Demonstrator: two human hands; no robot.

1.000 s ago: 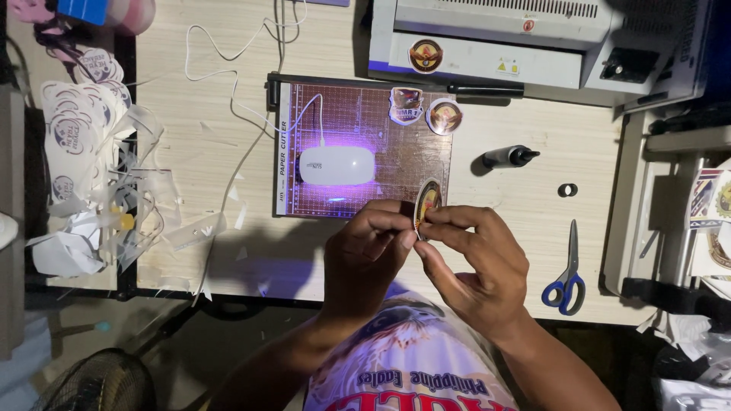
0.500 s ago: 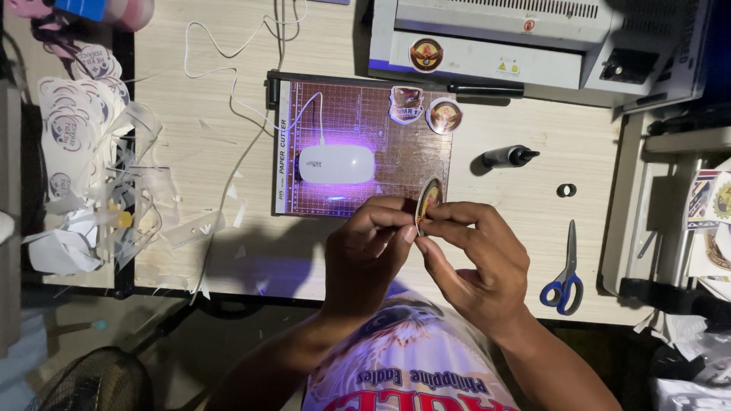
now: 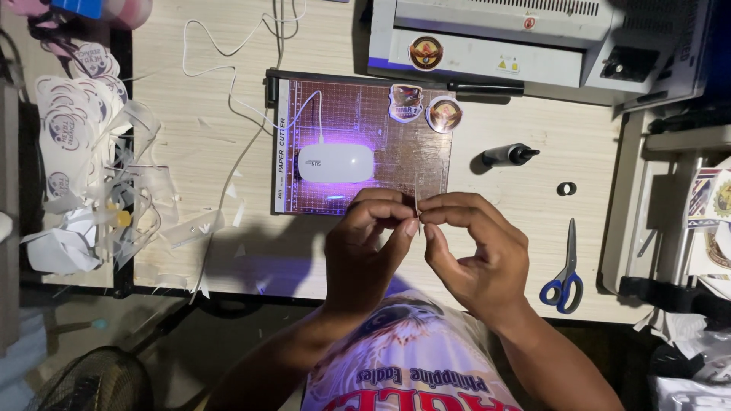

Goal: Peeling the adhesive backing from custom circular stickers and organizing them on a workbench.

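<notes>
My left hand (image 3: 371,243) and my right hand (image 3: 476,247) meet over the table's near edge and pinch a small round sticker disc (image 3: 417,199) between their fingertips. The disc is turned edge-on to the camera, so it shows only as a thin pale line. Just beyond the hands a white oval lamp (image 3: 336,162) glows purple on a gridded paper cutter board (image 3: 403,144). Two finished round and shield-shaped stickers (image 3: 444,114) lie at the far side of that board.
A white laminator (image 3: 487,42) stands at the back. A small black bottle (image 3: 509,155), a black ring (image 3: 566,189) and blue-handled scissors (image 3: 566,270) lie at right. Cut paper scraps and sticker sheets (image 3: 84,152) pile up at left. A white cable (image 3: 244,106) runs to the lamp.
The disc has been turned from showing its printed face to edge-on. Both hands stay in about the same place, fingertips drawn closer together.
</notes>
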